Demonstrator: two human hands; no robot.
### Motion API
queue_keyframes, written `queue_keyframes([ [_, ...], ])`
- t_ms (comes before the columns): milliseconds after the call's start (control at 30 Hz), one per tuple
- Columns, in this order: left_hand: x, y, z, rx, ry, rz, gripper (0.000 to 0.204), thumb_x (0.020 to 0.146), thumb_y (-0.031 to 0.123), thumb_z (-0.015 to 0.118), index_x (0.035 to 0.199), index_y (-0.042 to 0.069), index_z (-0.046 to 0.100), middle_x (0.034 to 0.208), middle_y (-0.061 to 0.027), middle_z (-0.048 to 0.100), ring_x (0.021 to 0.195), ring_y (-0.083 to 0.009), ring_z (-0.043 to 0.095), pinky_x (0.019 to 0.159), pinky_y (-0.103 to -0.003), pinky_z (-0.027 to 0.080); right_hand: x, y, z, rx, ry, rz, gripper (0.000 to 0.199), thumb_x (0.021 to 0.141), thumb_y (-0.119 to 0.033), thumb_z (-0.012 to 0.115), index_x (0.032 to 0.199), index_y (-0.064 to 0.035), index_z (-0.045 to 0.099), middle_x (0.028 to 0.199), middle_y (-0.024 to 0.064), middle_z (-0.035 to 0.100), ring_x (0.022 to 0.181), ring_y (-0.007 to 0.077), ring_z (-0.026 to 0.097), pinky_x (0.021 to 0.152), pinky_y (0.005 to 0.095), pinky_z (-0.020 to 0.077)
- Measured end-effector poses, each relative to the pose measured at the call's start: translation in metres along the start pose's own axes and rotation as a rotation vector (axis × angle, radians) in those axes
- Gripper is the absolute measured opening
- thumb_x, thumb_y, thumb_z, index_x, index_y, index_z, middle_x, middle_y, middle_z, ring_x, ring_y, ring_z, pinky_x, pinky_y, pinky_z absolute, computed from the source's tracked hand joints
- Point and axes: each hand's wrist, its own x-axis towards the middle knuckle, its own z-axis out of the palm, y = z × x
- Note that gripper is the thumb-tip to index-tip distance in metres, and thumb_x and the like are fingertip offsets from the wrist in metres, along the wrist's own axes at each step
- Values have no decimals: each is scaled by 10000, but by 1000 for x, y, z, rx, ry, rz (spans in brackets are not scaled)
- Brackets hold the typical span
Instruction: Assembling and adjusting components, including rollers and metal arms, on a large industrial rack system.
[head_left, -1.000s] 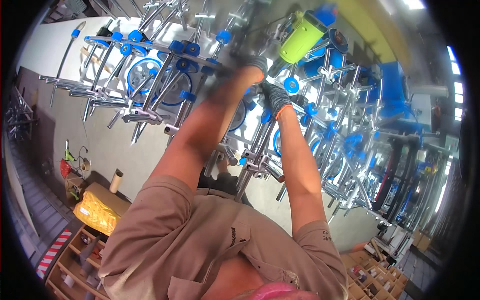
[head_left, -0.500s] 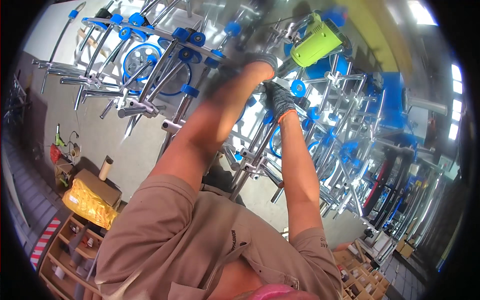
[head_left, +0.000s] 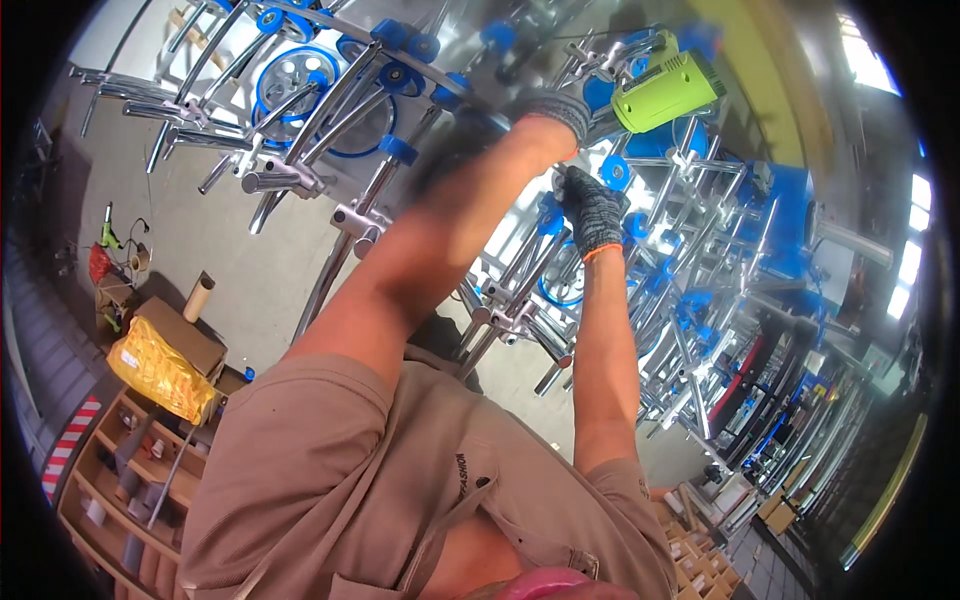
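Swung right and tilted flatter since before, the green power tool (head_left: 668, 92) sits high against the steel tube rack (head_left: 520, 300), its grip hidden by the gloved left hand (head_left: 553, 108) closed around it, while the right hand (head_left: 592, 212) fingers curl on something unclear.

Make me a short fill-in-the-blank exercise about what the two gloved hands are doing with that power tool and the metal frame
1. The left hand grips a power tool whose body is lime ______.
2. Both hands wear knitted ______; the right hand has an orange cuff.
3. The metal tube frame carries wheels and clamps coloured ______.
4. The person's shirt is ______.

Missing words: green; gloves; blue; tan
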Motion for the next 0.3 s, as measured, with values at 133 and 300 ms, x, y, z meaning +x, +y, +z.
queue_keyframes([
  [133,10,-1,1,-2,98,5,285,828,201,481,1009,79,663,1034,-133,640,951,-276,623,786,-398,479,12,3,3,348,-178,165,248,842,-139,594,1048,-4,565,790,78,598,630,201,554,586,317,468],
  [300,12,1,3,93,9,22,259,817,217,516,994,120,678,1028,-129,645,990,-282,611,805,-421,473,14,0,7,332,-197,193,285,832,-201,621,1065,-45,570,823,74,615,642,211,563,595,355,475],
])
